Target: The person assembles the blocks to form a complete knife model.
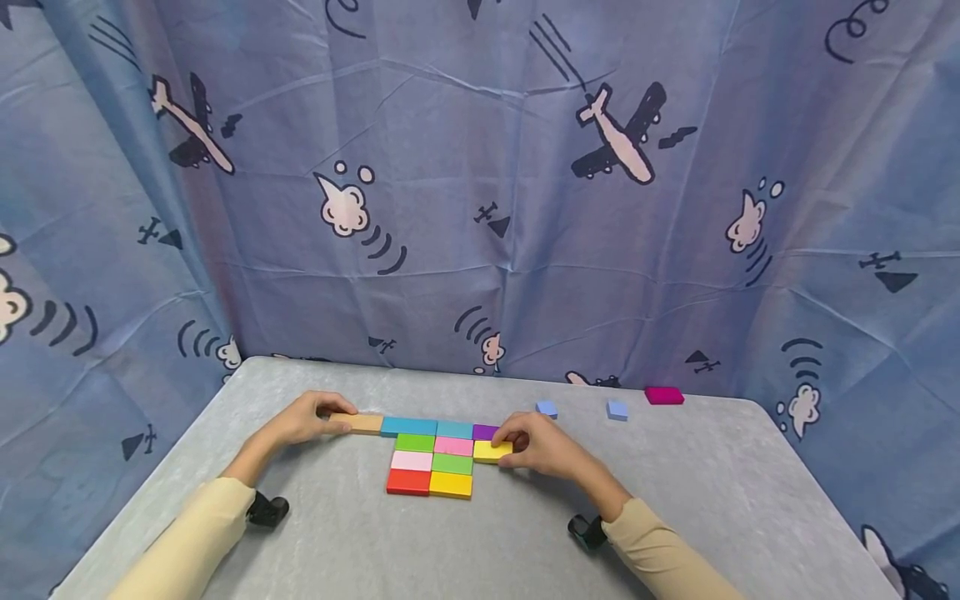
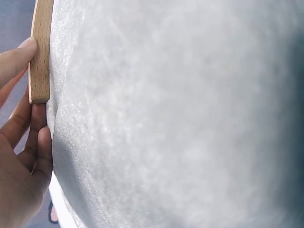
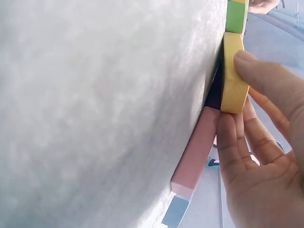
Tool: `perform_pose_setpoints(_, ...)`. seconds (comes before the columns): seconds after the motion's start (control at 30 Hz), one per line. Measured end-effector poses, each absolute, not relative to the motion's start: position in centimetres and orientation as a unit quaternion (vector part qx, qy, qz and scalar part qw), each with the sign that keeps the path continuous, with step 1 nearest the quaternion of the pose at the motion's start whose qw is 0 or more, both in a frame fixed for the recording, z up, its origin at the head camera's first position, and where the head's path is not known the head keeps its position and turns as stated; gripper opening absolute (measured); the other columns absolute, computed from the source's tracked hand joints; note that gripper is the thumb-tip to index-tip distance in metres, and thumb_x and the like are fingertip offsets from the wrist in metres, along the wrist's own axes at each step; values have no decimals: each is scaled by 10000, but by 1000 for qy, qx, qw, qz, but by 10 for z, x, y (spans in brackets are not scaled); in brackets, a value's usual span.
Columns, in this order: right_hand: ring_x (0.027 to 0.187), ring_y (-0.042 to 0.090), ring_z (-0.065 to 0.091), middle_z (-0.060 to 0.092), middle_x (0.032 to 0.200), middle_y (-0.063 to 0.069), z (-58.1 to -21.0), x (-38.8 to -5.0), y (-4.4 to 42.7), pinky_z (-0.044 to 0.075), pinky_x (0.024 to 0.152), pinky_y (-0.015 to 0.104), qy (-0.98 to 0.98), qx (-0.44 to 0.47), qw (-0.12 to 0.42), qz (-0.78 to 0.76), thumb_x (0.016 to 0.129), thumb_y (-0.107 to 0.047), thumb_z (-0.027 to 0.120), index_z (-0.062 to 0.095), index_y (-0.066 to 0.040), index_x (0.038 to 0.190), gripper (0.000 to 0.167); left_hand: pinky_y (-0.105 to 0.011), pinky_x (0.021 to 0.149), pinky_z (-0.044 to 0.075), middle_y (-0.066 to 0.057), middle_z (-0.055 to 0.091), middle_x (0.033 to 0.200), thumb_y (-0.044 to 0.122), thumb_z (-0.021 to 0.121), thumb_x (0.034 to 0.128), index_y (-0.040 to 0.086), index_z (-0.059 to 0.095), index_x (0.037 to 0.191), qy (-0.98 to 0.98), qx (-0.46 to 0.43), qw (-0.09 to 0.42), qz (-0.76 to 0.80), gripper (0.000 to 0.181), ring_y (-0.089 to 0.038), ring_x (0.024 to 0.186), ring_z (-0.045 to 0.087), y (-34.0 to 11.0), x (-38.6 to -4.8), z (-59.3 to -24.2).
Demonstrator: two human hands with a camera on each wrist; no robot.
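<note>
Flat coloured wooden blocks lie edge to edge on the grey tabletop. At the left end of the back row, my left hand (image 1: 309,417) pinches a plain wood block (image 1: 365,424) that meets a blue block (image 1: 408,427). My right hand (image 1: 551,448) pinches a yellow block (image 1: 489,452) between thumb and fingers, in front of a purple block (image 1: 483,432) and beside the pink and green blocks. In the right wrist view the yellow block (image 3: 234,76) looks slightly raised at one side. A pink block (image 3: 194,152) runs past the purple one; the hand hides it from the head view.
Nearer rows hold a red block (image 1: 408,482) and another yellow block (image 1: 451,485), among green and pink ones. Behind my right hand lie two small light blue blocks (image 1: 617,410) and a magenta block (image 1: 664,396). A patterned curtain (image 1: 480,208) hangs behind the table (image 1: 337,533).
</note>
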State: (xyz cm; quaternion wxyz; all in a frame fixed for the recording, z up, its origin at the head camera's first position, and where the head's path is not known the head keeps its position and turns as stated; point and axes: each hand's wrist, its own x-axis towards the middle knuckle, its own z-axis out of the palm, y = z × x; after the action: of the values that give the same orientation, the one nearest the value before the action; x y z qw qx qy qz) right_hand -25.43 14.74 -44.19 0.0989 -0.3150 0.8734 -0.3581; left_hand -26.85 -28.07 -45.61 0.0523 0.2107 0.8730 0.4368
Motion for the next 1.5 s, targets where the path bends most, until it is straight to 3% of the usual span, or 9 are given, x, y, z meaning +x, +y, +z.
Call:
perform_pose_setpoints(0.57,880,229,585,655,972,-3,-444,-253,144,526,793,357,872,-321,86,-359,804,-52,877,772,-77,1021,243,-335,803,475,-61,715,1026,71,795,888,25,762,1068,881,201,58,424,189,-223,925,602,-283,-271,-458)
perform_pose_setpoints(1.5,905,205,588,657,981,-4,-444,-254,143,530,830,393,865,-312,94,-381,816,-10,853,765,-77,1014,227,-320,779,480,-83,712,1038,58,796,885,14,759,1067,879,194,65,432,191,-231,913,605,-283,-272,-458)
